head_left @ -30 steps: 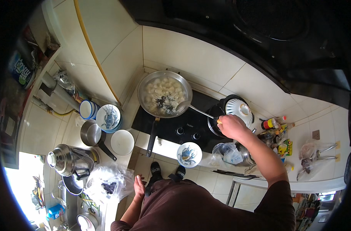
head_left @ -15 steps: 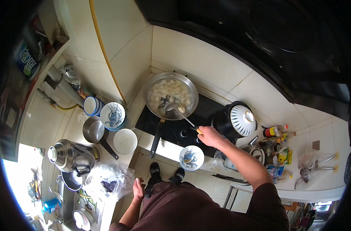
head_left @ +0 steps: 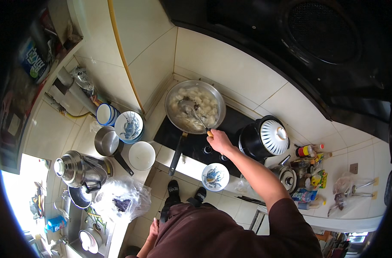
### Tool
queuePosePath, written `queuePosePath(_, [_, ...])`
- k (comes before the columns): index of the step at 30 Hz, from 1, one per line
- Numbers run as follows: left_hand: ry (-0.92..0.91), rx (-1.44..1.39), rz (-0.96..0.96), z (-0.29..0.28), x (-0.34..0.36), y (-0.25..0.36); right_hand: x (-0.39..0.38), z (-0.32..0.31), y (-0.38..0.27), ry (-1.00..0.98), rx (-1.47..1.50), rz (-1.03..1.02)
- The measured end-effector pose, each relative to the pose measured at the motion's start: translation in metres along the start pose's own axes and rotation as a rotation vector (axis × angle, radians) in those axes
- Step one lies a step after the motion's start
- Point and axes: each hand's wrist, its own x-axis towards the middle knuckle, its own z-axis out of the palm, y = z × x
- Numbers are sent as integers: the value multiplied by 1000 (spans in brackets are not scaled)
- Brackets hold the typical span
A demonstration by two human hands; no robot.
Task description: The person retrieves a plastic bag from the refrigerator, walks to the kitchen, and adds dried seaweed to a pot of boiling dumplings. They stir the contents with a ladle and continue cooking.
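My right hand (head_left: 219,141) grips the yellow-and-black handle of a steel ladle (head_left: 188,106), whose head is down among pale pieces and dark bits in the liquid of a wide steel pan (head_left: 168,107). The pan sits on a black stove (head_left: 161,137), its long handle toward me. Low beside my body, my left hand (head_left: 154,228) is partly hidden by my brown shirt, fingers loosely extended, holding nothing visible. A patterned bowl (head_left: 215,176) is at the stove's front edge. Right of the pan stands a black pot (head_left: 251,142) with a striped white dish on top.
Stacked bowls (head_left: 128,128), a saucepan (head_left: 105,141), a white bowl (head_left: 141,155), a steel jug (head_left: 77,170) and a plastic bag (head_left: 133,198) crowd the left counter, beside a sink (head_left: 77,238). A kettle (head_left: 285,176) and bottles (head_left: 305,150) are at right; a black hood (head_left: 264,51) hangs above.
My right hand has moved left and closer to the pan, swinging the ladle head upward and leftward into the contents. My left hand has moved lower against my body; the whole view has shifted slightly.
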Motion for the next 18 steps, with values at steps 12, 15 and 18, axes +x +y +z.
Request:
queuePosePath(12, [-32, -226, -124, -5, 4, -18, -17, -133, 65, 165, -325, -206])
queuePosePath(15, [-23, -296, -129, -1, 14, -13, -36, -201, 66, 15, -561, -211])
queuePosePath(18, [-50, -289, -133, 2, 20, -13, -48, -219, 58, -66, -686, -131])
